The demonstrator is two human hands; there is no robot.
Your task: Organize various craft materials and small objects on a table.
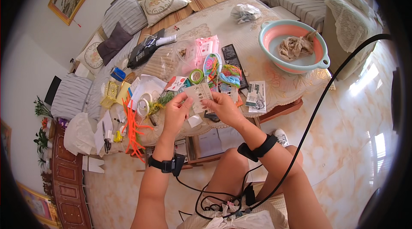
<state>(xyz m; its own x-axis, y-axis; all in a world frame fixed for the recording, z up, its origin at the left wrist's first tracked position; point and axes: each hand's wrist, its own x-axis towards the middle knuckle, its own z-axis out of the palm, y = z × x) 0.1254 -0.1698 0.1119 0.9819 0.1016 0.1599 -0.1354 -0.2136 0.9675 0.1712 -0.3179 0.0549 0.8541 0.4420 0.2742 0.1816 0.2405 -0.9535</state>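
A pale card [197, 95] with rows of small dark marks or slots is held up over the table's near edge. My left hand [177, 111] pinches its left side between thumb and fingers. On the card's right side, my right hand [225, 108] grips with thumb and fingertips. Just beyond lie a green tape roll [196, 76], a red-dotted white packet [176, 83] and bundles of coloured thread [230, 79]. A small white paper piece [194, 121] lies below the card. Orange pipe cleaners [131, 129] hang over the edge left of my left hand.
A blue-and-pink basin [266, 55] holding a wet-looking brown cloth [293, 48] stands at the right. Printed packets [256, 97] lie near the right edge. A bag of wooden sticks [161, 63] sits farther back. A black cable [317, 113] arches past my right arm.
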